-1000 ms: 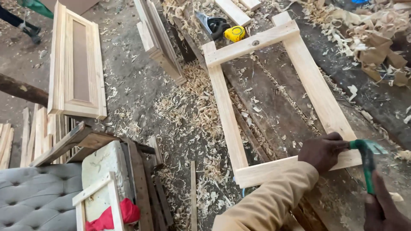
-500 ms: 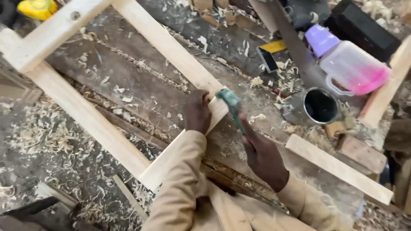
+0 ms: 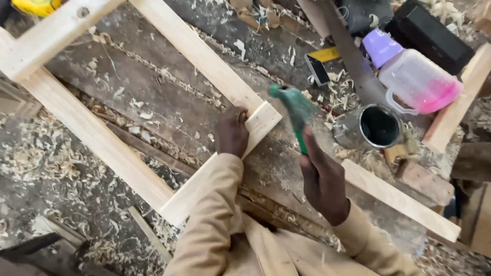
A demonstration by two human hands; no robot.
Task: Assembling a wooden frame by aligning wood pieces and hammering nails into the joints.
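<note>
At frame centre the left hand (image 3: 232, 134) presses curled fingers onto the corner of the pale wooden frame (image 3: 97, 138), which stretches to the upper left. Just right of it, the right hand (image 3: 323, 180) grips a blurred green-handled tool (image 3: 292, 110), raised beside that corner

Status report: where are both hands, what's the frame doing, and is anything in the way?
Left hand pressing wooden frame corner. Right hand gripping raised green-handled hammer, blurred. Frame flat on the bench. Metal tin nearby, not blocking.
</note>
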